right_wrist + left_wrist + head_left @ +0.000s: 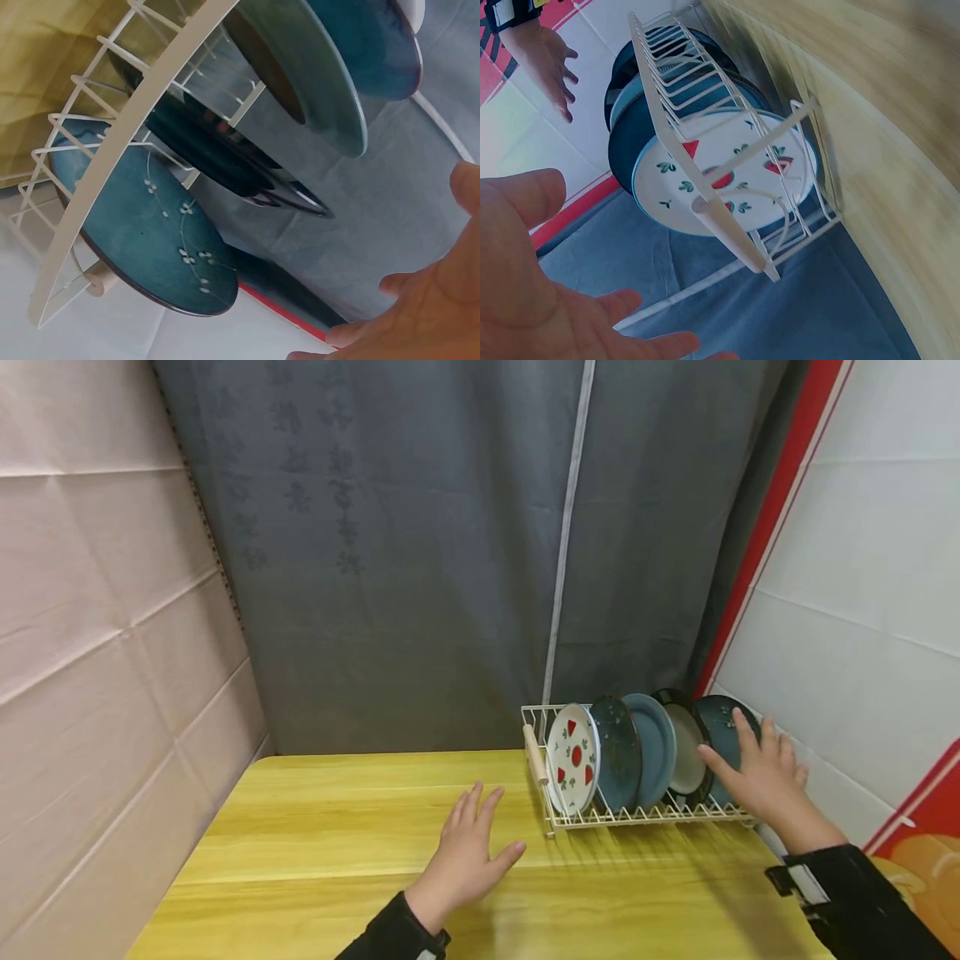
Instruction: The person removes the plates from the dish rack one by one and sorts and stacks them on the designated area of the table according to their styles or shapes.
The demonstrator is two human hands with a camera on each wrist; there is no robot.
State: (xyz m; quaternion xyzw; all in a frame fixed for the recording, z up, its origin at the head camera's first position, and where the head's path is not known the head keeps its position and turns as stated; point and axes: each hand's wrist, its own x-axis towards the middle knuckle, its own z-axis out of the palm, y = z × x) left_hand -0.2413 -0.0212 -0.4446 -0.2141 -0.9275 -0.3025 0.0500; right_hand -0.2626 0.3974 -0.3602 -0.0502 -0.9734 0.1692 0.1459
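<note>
A cream wire dish rack (654, 105) with wooden handles (536, 755) stands at the table's back right. Several plates stand on edge in it: a white plate with red fruit patterns (573, 760) at the left end, a dark teal plate (618, 756), a light blue plate (655, 743), a black-rimmed grey plate (686, 747), and a blue-green plate with a sprig pattern (150, 225) at the right end. My right hand (768, 781), fingers spread, is before the rack's right end and partly hides that last plate. My left hand (461, 860) hovers empty over the table, left of the rack, fingers extended.
The yellow wood-grain table (337, 835) extends leftward from the rack. A grey curtain (412, 568) hangs behind it. Pale cloth panels (112, 610) line the left side; a white panel with red trim (877, 568) stands close on the right.
</note>
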